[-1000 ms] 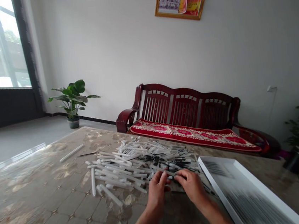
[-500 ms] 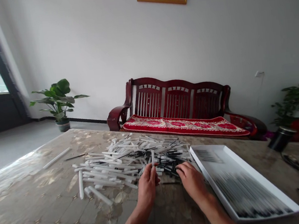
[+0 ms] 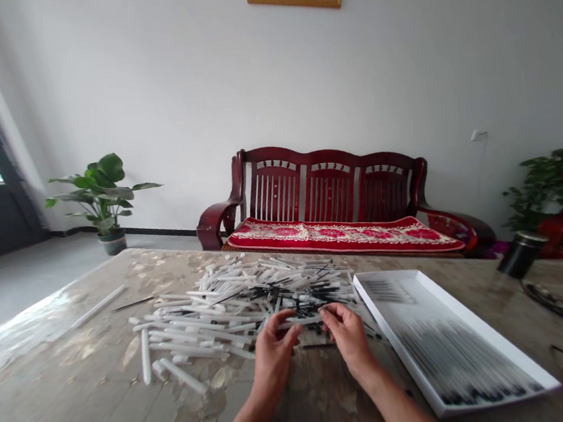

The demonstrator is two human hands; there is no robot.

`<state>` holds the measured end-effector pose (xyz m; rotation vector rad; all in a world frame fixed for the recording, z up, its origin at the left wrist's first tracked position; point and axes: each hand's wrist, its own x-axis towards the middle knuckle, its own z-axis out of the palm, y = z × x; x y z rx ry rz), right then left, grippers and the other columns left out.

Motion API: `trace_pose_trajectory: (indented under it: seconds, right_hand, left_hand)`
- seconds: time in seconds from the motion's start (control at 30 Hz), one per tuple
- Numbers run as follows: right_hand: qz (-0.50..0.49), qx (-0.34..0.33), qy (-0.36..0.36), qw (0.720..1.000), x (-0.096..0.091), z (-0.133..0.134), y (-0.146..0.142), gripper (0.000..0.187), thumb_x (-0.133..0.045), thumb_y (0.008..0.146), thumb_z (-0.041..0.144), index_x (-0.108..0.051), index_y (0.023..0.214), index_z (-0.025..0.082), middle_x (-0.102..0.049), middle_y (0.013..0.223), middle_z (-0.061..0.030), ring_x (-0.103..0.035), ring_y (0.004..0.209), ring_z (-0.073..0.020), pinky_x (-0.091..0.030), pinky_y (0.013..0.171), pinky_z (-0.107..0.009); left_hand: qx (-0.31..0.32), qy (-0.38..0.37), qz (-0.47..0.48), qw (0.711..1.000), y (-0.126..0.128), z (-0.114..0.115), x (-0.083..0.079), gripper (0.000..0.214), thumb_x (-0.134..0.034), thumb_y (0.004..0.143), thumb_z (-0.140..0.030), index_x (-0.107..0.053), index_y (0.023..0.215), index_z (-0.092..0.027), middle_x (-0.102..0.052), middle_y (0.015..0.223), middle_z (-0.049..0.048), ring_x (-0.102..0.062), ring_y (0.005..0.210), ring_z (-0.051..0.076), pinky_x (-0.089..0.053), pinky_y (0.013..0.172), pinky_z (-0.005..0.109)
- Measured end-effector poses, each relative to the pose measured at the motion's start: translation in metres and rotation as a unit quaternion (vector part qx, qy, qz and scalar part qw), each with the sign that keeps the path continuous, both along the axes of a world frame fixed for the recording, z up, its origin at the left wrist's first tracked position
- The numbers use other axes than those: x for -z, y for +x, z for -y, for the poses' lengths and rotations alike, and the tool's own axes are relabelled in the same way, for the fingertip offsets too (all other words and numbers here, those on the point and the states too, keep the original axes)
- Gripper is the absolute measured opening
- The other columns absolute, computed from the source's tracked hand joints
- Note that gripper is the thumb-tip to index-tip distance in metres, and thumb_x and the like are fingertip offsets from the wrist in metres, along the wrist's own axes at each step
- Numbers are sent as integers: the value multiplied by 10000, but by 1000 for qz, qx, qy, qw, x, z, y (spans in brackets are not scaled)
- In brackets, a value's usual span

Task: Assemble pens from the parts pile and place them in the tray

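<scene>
A slim white pen barrel (image 3: 307,320) lies level between my hands, low over the near side of a loose heap. My left hand (image 3: 274,349) is closed on its left end with thumb and fingers. At the other end, my right hand (image 3: 345,334) pinches with thumb and forefinger; whether a small part is held there too is hidden. Behind and left of them spreads a pile of white pen barrels (image 3: 193,331). Thin black pen parts (image 3: 320,293) are mixed in, mostly just beyond my hands.
An open white box (image 3: 492,323) to the right holds rows of pens with dark ends. One long white tube (image 3: 98,307) and a thin dark stick (image 3: 133,303) lie left on the patterned table (image 3: 79,393). A black canister (image 3: 521,254) and cable stand far right.
The pen barrel has tipped from upright to level in my left hand. My right hand has come in to its end. The view has shifted slightly.
</scene>
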<state>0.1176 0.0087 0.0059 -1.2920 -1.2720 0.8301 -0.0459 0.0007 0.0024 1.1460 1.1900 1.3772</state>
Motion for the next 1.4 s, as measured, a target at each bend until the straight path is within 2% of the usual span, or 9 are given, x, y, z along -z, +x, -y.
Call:
trace_pose_trajectory:
  seconds: [0.07, 0.17, 0.3, 0.4, 0.5, 0.7, 0.87, 1.17, 1.4]
  right_hand:
    - [-46, 14, -9, 999, 2, 0, -5, 408, -658, 708, 580, -657, 802, 183, -642, 629, -13, -580, 547, -175, -399, 436, -239]
    - [-47, -4, -2, 999, 6, 0, -14, 424, -684, 696, 597, -646, 764, 180, -650, 643, -19, -595, 568, -179, -402, 433, -234]
    - [106, -25, 52, 993, 7, -2, -12, 334, -537, 881, 492, -684, 851, 194, -694, 779, -41, -638, 695, -190, -478, 601, -263]
    - [312, 31, 91, 945, 4, -2, -5, 230, -499, 929, 326, -698, 880, 220, -689, 921, -60, -649, 869, -209, -467, 762, -282]
    - [462, 60, 73, 882, 3, -1, -2, 146, -560, 907, 250, -689, 840, 235, -675, 923, -58, -645, 882, -206, -448, 746, -264]
    - [543, 88, 65, 832, 8, -4, -5, 95, -600, 887, 179, -668, 844, 228, -673, 912, -56, -645, 879, -207, -433, 722, -265]
    - [515, 109, 102, 844, 13, -6, 7, 123, -558, 914, 192, -640, 828, 225, -669, 885, -51, -642, 826, -207, -420, 701, -280]
    - [320, 104, 182, 924, 15, 5, 26, 202, -456, 943, 300, -612, 843, 220, -655, 851, -44, -625, 808, -192, -450, 734, -283]
    - [293, 70, 185, 935, 16, 11, 24, 180, -476, 918, 283, -619, 828, 222, -642, 823, -32, -620, 798, -186, -462, 733, -274]
  left_hand:
    - [-6, -36, 128, 991, 4, -1, 1, 481, -785, 617, -451, -694, 998, -172, -636, 641, -14, -604, 601, 151, -446, 538, 230]
    - [21, -76, 211, 974, 8, 1, -1, 481, -835, 565, -452, -703, 917, -153, -663, 713, 4, -623, 644, 130, -461, 544, 202]
    - [0, -98, 260, 961, 11, 2, -2, 429, -841, 584, -453, -681, 851, -157, -682, 754, 15, -656, 668, 137, -525, 581, 219]
    - [-52, -110, 302, 945, 10, -1, -2, 320, -797, 687, -408, -624, 797, -162, -711, 837, 51, -689, 689, 151, -579, 644, 267]
    - [-81, -123, 315, 938, 9, -5, -1, 185, -704, 812, -302, -587, 794, -160, -714, 808, 71, -701, 664, 150, -594, 646, 276]
    - [-95, -116, 332, 931, 9, -6, 0, 102, -647, 848, -137, -558, 885, -172, -718, 809, 51, -716, 661, 135, -604, 664, 272]
    - [-119, -108, 348, 923, 2, -9, -3, 76, -588, 896, -149, -523, 890, -187, -708, 787, 36, -737, 695, 156, -614, 704, 315]
    - [-147, -104, 381, 907, -4, -11, -15, 113, -507, 939, -124, -468, 855, -189, -696, 747, 33, -749, 696, 163, -614, 711, 311]
    - [-144, -97, 396, 902, -8, -11, -14, 145, -594, 904, -171, -469, 837, -201, -700, 736, 21, -751, 699, 173, -612, 742, 332]
